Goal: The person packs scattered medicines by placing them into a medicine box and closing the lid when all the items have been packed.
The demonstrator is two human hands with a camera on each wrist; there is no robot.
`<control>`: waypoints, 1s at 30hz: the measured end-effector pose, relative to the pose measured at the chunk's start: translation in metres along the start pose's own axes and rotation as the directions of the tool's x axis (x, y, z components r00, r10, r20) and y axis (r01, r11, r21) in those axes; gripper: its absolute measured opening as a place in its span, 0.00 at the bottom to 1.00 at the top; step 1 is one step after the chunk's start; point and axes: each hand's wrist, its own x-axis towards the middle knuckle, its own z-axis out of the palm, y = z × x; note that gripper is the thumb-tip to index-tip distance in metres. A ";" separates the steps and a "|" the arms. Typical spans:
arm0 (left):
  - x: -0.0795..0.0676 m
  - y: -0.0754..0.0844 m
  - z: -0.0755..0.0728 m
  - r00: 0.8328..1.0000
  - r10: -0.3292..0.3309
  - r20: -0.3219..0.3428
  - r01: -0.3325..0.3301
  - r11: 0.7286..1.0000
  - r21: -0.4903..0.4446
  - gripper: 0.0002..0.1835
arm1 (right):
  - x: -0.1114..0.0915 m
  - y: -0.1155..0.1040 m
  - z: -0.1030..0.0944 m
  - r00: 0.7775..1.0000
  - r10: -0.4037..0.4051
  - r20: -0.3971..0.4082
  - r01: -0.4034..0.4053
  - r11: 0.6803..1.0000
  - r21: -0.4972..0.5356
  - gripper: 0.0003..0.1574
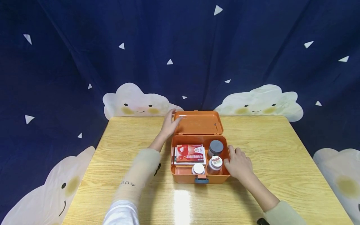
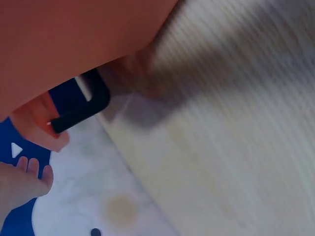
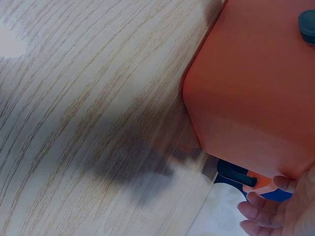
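An orange lidded box (image 1: 201, 179) stands on the table with its lid (image 1: 199, 123) tipped back. Inside it lie stacked medicine boxes with a red one (image 1: 189, 153) on top. A dark-capped jar (image 1: 216, 147) and two white-capped bottles (image 1: 198, 169) stand near them. My left hand (image 1: 168, 125) is at the lid's left edge, thumb over it and fingers extended; the left wrist view shows its fingers (image 2: 32, 167) apart from the dark carrying handle (image 2: 81, 110). My right hand (image 1: 239, 163) touches the box's right side with loosely bent fingers (image 3: 258, 214).
The wooden table (image 1: 281, 150) extends to both sides of the box. Behind it hangs a dark blue curtain (image 1: 197, 47) with white triangles and smiling clouds. On the box's front is a blue-grey latch (image 1: 201, 180).
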 end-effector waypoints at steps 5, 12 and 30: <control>0.003 -0.013 0.004 0.981 -0.186 0.046 0.190 0.973 -0.128 0.34 | 0.000 0.000 0.000 1.000 -0.001 -0.004 0.001 1.000 -0.004 0.31; 0.047 -0.133 0.036 0.962 -0.268 0.042 0.271 0.945 -0.181 0.44 | 0.001 0.001 0.001 1.000 -0.006 0.000 0.006 1.000 -0.004 0.31; 0.086 -0.263 0.074 0.897 -0.366 0.249 0.428 0.858 -0.282 0.32 | 0.000 0.001 0.001 1.000 -0.010 -0.012 0.010 1.000 0.010 0.30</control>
